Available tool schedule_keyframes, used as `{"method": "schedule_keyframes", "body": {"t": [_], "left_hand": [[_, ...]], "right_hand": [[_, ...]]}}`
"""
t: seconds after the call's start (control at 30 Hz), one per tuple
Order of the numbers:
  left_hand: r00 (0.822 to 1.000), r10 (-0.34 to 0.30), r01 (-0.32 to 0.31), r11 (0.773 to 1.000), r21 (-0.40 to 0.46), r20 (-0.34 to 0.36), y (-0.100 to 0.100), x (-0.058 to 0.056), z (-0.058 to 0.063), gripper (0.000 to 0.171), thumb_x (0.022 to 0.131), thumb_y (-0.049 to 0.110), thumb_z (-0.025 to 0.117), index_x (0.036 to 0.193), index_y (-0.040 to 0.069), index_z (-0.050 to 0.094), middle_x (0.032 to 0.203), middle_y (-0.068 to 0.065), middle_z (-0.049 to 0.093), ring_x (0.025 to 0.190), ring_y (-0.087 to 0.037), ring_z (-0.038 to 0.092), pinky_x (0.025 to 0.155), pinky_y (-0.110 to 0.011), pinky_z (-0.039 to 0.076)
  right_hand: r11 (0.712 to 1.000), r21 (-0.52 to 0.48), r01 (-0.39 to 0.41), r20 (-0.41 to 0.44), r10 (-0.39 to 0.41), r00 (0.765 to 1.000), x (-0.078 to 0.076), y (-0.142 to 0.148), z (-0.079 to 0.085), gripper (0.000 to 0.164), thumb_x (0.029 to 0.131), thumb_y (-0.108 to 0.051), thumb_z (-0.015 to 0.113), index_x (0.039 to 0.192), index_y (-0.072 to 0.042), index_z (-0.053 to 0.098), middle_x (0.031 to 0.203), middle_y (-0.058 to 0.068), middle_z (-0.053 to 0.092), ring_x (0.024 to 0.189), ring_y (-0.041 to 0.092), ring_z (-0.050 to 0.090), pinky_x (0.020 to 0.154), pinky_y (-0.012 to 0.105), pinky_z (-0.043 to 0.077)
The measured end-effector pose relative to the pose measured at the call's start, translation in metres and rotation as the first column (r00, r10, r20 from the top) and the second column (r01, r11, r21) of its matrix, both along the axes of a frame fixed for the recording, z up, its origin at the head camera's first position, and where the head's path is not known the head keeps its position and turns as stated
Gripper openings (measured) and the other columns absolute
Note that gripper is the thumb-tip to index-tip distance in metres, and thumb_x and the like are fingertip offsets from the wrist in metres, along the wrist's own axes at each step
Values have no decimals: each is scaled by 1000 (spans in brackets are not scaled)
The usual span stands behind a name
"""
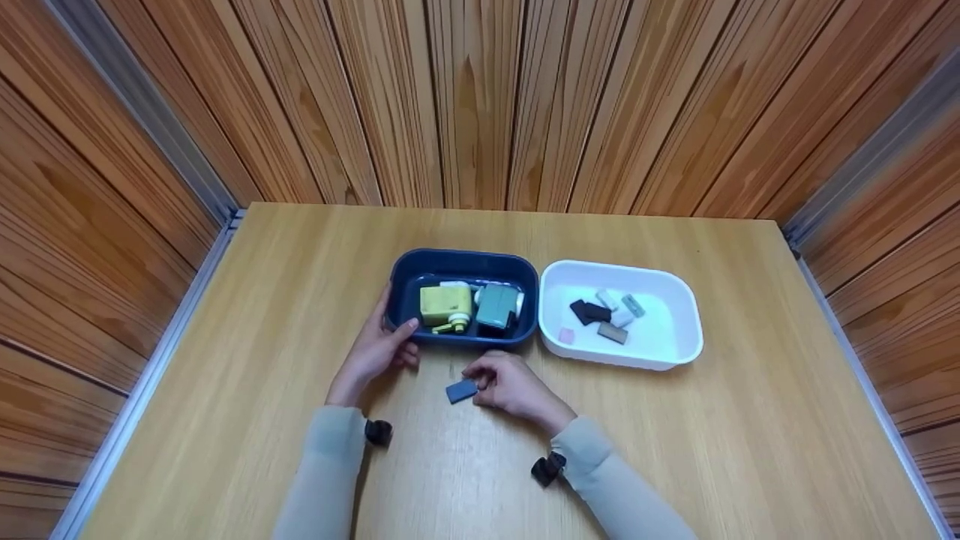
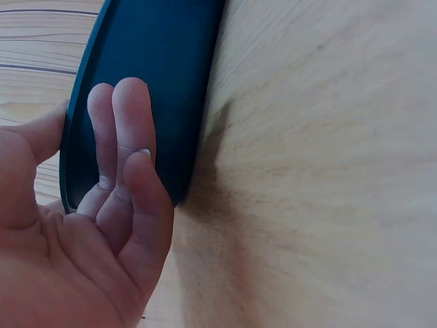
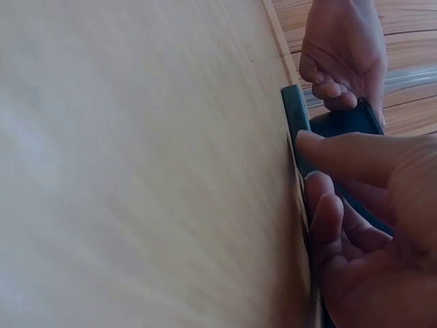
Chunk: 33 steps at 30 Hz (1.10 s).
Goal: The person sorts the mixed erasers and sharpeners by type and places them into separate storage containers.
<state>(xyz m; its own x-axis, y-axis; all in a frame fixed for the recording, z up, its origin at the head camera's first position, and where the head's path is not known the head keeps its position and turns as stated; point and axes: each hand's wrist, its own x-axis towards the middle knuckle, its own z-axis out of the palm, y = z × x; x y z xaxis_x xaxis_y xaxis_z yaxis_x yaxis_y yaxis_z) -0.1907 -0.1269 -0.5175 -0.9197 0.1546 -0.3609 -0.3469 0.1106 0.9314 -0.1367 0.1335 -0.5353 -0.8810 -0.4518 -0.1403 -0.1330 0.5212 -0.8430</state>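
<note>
My left hand (image 1: pixel 379 345) holds the left front corner of a dark blue bin (image 1: pixel 465 343), thumb over the rim. In the left wrist view, its fingers lie along the outer wall of the bin (image 2: pixel 157 41). Just in front of this bin, my right hand (image 1: pixel 514 382) pinches a small blue-grey eraser-like block (image 1: pixel 461 391) by one end. The right wrist view shows the block (image 3: pixel 295 109) sticking out past the thumb; whether it touches the table I cannot tell. Inside the bin lie a yellow crank pencil sharpener (image 1: pixel 444 304) and a teal one (image 1: pixel 496 306).
A white bin (image 1: pixel 667 322) stands directly right of the dark blue one. Several small blocks lie in it, among them a black one (image 1: pixel 597 313), a grey-brown one (image 1: pixel 613 333) and a pink one (image 1: pixel 566 335). Wood-panelled walls (image 1: pixel 472 112) enclose the table.
</note>
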Motion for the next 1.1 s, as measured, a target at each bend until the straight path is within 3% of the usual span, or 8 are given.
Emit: {"method": "schedule_keyframes", "body": {"t": [0.33,0.57,0.93,1.1], "left_hand": [[1000,-16,16,1000,3,-9,0,1,0,81,100,30,62,157,49,7,88,-20,65,71,-30,69,70,-39,59],[1000,-7,8,1000,7,-30,0,1,2,81,100,29,62,156,51,8,87,-21,66,72,-33,69,69,-40,59],[1000,-2,2,1000,9,-30,0,3,1,80,100,29,62,156,50,9,85,-21,67,72,-33,69,70,-40,59],[999,4,-3,1000,16,-34,2,2,1,82,100,27,63,157,47,8,79,-19,66,66,-30,69,66,-39,59]], "right_hand": [[996,92,-3,-65,9,998,0,-5,0,28,77,-5,82,104,-14,77,88,-6,58,80,10,56,74,29,47],[998,62,-2,-77,7,997,0,-4,-1,27,76,-6,83,101,-12,76,89,-5,59,81,11,57,75,29,48],[1000,-8,3,6,-3,1000,0,0,-1,28,76,-6,83,101,-11,74,92,-2,61,82,13,60,74,30,51],[998,-55,-5,52,8,999,0,4,0,27,78,-5,83,103,-9,73,91,0,64,76,13,61,63,27,52]]}}
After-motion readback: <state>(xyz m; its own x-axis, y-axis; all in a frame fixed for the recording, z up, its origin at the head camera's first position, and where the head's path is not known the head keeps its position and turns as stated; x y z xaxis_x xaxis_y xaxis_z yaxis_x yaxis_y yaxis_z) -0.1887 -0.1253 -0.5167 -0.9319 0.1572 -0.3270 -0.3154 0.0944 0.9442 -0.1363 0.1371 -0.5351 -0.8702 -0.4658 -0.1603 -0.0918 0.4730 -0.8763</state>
